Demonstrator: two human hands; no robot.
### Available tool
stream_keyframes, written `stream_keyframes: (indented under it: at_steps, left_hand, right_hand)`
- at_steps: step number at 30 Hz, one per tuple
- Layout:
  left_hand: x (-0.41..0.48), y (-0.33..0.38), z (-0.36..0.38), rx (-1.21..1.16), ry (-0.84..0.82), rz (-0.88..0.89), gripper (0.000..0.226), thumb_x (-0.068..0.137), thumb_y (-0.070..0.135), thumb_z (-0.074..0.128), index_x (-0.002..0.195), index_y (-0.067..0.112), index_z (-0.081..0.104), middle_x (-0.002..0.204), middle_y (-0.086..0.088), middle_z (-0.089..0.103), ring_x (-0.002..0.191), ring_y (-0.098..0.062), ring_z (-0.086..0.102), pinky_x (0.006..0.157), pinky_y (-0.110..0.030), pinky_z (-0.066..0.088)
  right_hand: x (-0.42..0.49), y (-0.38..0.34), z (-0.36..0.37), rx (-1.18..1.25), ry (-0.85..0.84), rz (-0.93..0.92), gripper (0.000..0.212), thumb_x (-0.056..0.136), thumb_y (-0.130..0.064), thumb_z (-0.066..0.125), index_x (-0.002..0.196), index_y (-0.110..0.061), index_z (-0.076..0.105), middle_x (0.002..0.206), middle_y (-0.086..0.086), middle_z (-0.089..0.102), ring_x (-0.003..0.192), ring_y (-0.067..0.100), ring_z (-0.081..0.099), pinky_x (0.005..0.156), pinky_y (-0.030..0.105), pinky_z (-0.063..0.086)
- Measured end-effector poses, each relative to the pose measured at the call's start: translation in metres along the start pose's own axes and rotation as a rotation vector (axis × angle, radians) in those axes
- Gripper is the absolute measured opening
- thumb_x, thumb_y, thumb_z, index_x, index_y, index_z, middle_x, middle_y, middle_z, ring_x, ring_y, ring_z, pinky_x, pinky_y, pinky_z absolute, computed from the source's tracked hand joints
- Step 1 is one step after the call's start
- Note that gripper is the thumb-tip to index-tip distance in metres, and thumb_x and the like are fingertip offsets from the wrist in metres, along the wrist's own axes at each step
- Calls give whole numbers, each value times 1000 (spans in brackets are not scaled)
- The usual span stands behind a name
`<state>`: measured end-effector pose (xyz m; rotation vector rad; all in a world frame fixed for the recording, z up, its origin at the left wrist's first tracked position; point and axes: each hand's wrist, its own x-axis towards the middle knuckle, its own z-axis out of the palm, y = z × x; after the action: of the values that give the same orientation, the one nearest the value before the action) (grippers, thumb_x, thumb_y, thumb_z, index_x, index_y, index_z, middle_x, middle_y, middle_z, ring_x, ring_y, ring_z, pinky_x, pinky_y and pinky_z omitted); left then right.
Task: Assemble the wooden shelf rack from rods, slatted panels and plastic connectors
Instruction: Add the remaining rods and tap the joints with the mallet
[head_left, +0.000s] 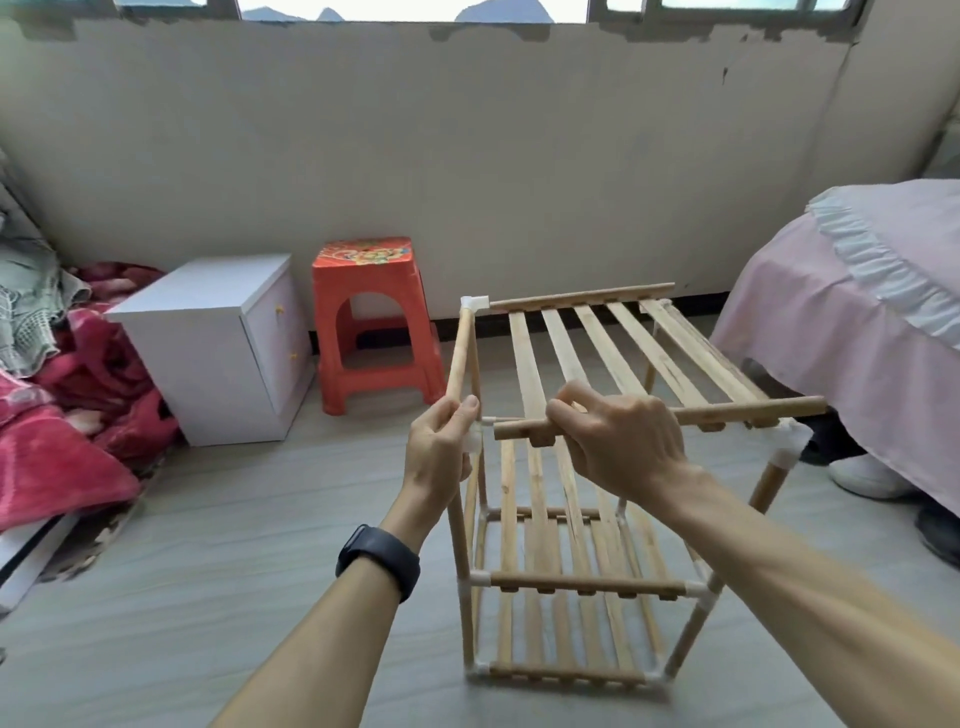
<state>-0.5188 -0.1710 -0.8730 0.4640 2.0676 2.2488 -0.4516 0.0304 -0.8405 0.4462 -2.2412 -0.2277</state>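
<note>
Grey floor (260, 519); orange stool (371, 317), white cabinet (218, 338) beside rack (582, 582).

A red stool (370, 317) stands just beside a white cabinet (218, 343).

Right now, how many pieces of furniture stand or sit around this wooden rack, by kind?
Red plastic stool: 1
White bedside cabinet: 1
Bed with pink cover: 1
Total: 3
</note>
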Motion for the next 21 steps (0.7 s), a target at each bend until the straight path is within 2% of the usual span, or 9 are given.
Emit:
stream_keyframes:
  at_steps: [4, 7, 9, 11, 15, 21]
  left_hand:
    - [0, -1, 7, -11, -7, -15, 30, 102, 26, 57, 78, 9, 54, 55, 10, 39, 45, -9, 33, 42, -24, 31]
    - [1, -1, 6, 6, 36, -17, 38, 101, 29, 57, 93, -8, 55, 54, 14, 40, 47, -8, 35, 44, -23, 34]
    - [3, -2, 6, 8, 56, -21, 40, 100, 31, 57, 94, -9, 54, 55, 13, 39, 47, -9, 34, 44, -23, 34]
    - [2, -2, 8, 1, 59, -22, 39, 99, 33, 57, 90, -6, 55, 58, 9, 39, 48, -10, 35, 44, -24, 34]
    - [-1, -1, 8, -15, 43, -15, 28, 99, 32, 56, 79, 13, 57, 58, 6, 39, 48, -10, 35, 44, -24, 34]
    - [1, -2, 4, -8, 57, -13, 29, 101, 30, 57, 78, 13, 53, 57, 4, 39, 47, -11, 36, 45, -24, 36]
  right_hand:
    - [3, -9, 4, 27, 74, 67, 46, 110, -32, 36, 78, -13, 62, 77, -3, 61, 41, 8, 30, 41, 18, 22]
    - [-1, -18, 9, 15, 75, 47, 42, 110, -28, 39, 78, -13, 62, 77, -2, 61, 41, 9, 35, 40, 19, 25]
    - [2, -20, 11, 10, 75, 54, 39, 109, -26, 43, 78, -13, 61, 77, -1, 61, 40, 11, 37, 38, 20, 27]
    - [3, -19, 12, 5, 67, 62, 39, 109, -27, 45, 79, -12, 62, 77, -1, 61, 40, 11, 37, 37, 21, 29]
    - [1, -19, 17, -14, 76, 60, 37, 109, -27, 48, 79, -12, 63, 77, 0, 61, 41, 9, 34, 38, 20, 27]
    - [-13, -15, 22, -43, 56, 40, 36, 108, -25, 51, 77, -12, 64, 75, -1, 61, 42, 9, 33, 42, 20, 22]
